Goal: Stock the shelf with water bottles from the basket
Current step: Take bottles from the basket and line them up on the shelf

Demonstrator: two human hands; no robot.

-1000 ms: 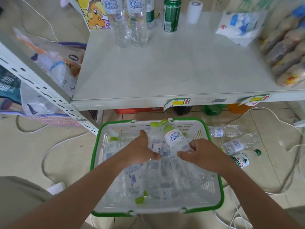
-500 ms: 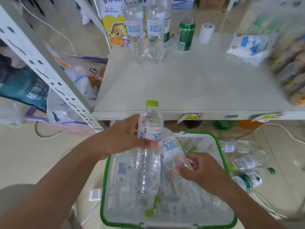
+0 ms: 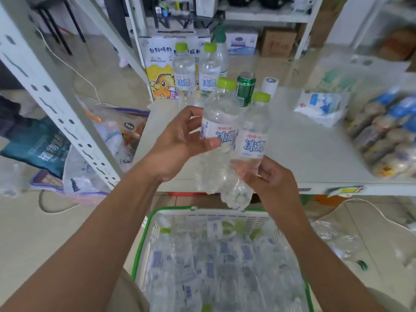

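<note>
- First water bottle (image 3: 219, 131), green cap, upright: held in the left grip (image 3: 180, 143), thumb across the label, fingers curled behind.
- Second water bottle (image 3: 253, 140), upright, touching the first: held in the right grip (image 3: 270, 179), closed round its lower body.
- Below both grips: basket (image 3: 254, 219), green rim, more bottles lying inside.
- Beyond the grips: shelf (image 3: 304, 149) with two standing bottles (image 3: 184, 73) and a green can (image 3: 245, 88).
</note>
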